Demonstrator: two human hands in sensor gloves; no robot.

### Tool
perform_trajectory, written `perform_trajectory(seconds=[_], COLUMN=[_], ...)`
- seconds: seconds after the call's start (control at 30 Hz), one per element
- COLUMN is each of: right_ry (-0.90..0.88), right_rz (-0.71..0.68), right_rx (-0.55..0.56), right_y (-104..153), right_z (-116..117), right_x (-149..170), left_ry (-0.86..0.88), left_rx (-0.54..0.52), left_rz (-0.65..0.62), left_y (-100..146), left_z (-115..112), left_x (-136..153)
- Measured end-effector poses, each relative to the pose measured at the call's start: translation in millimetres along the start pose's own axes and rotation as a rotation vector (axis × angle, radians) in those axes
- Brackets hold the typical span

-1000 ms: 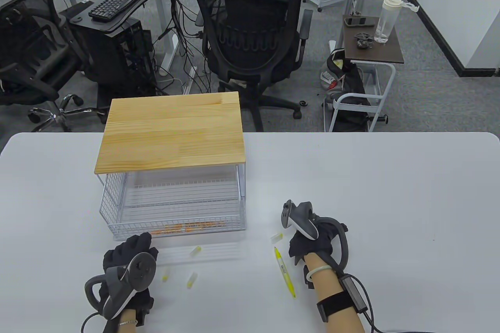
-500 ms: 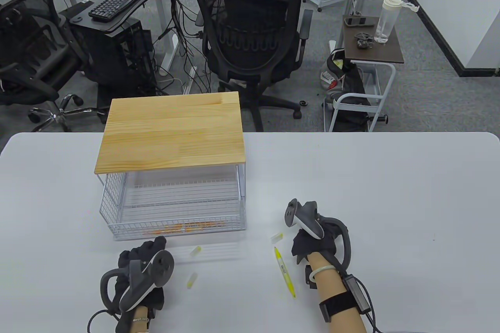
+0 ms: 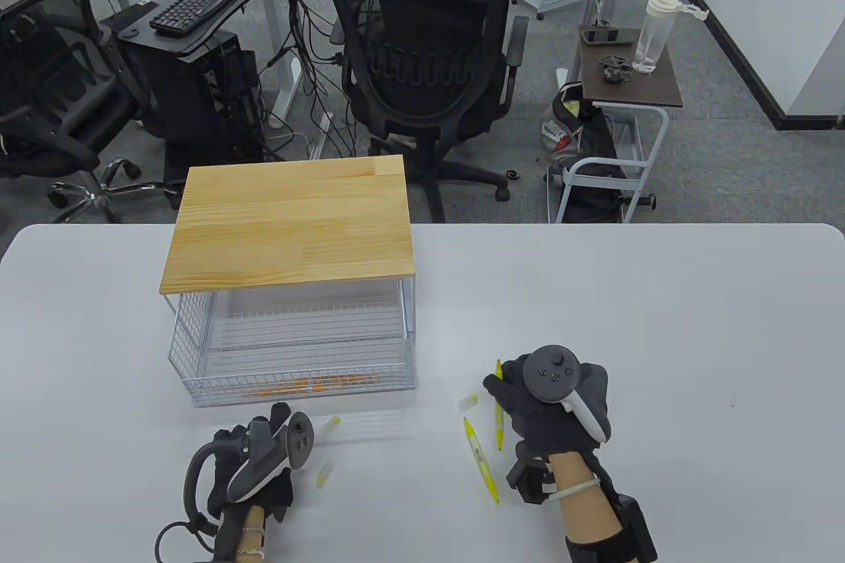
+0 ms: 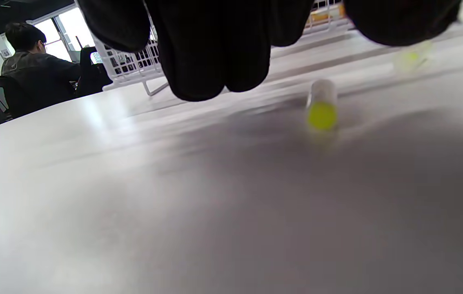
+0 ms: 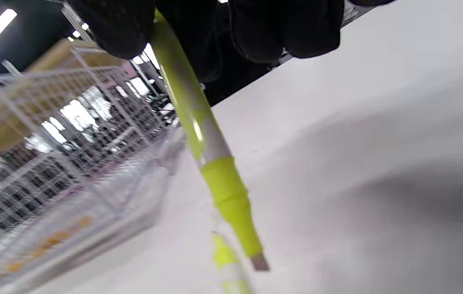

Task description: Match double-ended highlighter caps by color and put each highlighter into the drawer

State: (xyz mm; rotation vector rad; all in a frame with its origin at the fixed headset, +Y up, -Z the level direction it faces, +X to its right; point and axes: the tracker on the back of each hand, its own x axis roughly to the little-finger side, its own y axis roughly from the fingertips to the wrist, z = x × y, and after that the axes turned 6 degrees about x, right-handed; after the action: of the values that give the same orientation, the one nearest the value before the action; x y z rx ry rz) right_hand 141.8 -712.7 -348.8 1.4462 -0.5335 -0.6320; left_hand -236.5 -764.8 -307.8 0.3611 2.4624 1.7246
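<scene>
A yellow highlighter [image 3: 498, 414] is grasped in the right hand [image 3: 551, 404], lower right of the table view, its long axis near vertical in the frame, its chisel tip [image 5: 259, 261] bare and pointing down. A second highlighter [image 3: 481, 459] lies on the surface [image 3: 660, 325] just left of it. The nearest loose cap [image 3: 467, 401] lies just left of the right grip. Two more caps [image 3: 323, 474] lie right of the left hand [image 3: 254, 457], whose fingers appear curled; whether anything is held cannot be told. Orange items [image 3: 317, 383] lie in the wire drawer [image 3: 198, 365].

Yellow highlighter [image 3: 499, 421] now in right hand [image 3: 551, 408]
</scene>
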Motion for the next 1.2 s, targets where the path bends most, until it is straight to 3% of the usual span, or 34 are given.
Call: perform_trajectory(seconds=[0.07,0.3,0.57,0.73,0.87,0.93,1.1,1.2], right_ry=[-0.072,-0.082,-0.174,-0.163,-0.150,-0.171,-0.286,-0.366], right_rz=[-0.067,-0.250,-0.274,-0.287,-0.278,-0.279,-0.279,-0.272], right_rx=[-0.060,0.023,-0.037,-0.025,-0.019,-0.020,-0.042,-0.084], right_y=[7,25,21,23,23,23,20,19], right_z=[-5,-7,20,25,27,27,28,31], right_x=[-8,-30,-32,-34,-33,-32,-29,-26], left_ry=[-0.031,-0.099,-0.182,-0.250,-0.259,-0.194,-0.002,0.208], left_rx=[0.053,0.051,0.028,-0.051,-0.043,-0.054,-0.230,-0.348], left_rz=[0.012,0.027,0.019,-0.001,0.019,0.012,0.011,-0.059], left_y=[-3,-5,-5,-2,-3,-2,8,18], left_z=[-4,-6,-3,-1,-1,-1,10,18], left_x=[-2,-10,-23,-34,-33,-26,-9,3])
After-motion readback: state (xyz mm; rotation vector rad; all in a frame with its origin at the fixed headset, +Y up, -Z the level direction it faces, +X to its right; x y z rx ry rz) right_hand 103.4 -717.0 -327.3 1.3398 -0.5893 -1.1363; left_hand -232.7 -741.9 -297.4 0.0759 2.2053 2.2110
